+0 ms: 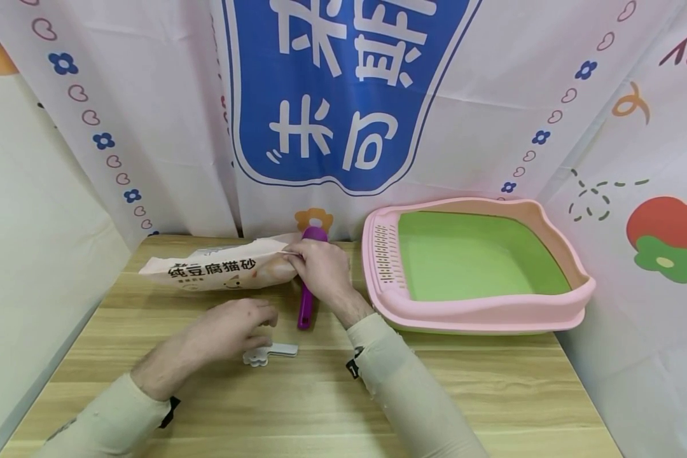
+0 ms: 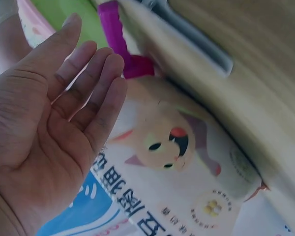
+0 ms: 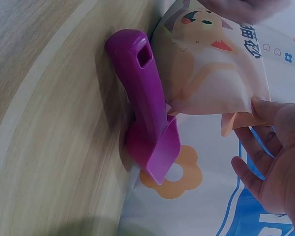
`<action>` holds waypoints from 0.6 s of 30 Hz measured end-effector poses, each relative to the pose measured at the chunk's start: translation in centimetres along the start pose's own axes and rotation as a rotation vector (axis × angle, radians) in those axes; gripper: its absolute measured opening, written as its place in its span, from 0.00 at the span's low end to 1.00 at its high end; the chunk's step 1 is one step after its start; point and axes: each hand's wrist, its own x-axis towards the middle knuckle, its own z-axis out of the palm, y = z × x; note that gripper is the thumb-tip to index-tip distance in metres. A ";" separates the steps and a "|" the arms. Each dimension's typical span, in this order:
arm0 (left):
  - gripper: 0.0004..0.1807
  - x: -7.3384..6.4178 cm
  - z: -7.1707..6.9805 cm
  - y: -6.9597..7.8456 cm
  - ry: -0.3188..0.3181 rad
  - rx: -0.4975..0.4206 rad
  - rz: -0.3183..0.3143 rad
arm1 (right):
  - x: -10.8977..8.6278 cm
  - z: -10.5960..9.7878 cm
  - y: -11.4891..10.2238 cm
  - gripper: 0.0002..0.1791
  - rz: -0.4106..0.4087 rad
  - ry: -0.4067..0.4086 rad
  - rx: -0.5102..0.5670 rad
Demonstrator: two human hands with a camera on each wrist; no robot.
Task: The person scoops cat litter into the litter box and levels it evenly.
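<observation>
A pale cat litter bag with a printed cat lies at the back left of the table. My right hand pinches its right-hand edge between thumb and fingers, clearest in the right wrist view, where the bag's folded corner shows. My left hand hovers in front of the bag, fingers loosely bent and holding nothing. A purple scoop lies beside the bag, partly under my right hand in the head view. Just below my left fingers is a flat white piece with a flower-shaped end.
To the right stands a litter box with a pink rim and green base, its slotted ledge facing left. A printed cloth hangs right behind the wooden table.
</observation>
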 end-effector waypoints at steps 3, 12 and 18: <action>0.12 0.0 -0.9 -0.3 0.037 0.023 0.003 | 0.0 0.0 0.0 0.11 -0.002 0.002 -0.005; 0.11 0.2 -3.6 -1.6 0.154 0.058 -0.017 | -0.1 -0.1 -0.1 0.12 0.000 -0.009 -0.007; 0.09 0.3 -5.6 -2.3 0.174 0.004 -0.096 | 0.0 0.0 -0.1 0.11 0.003 -0.015 -0.010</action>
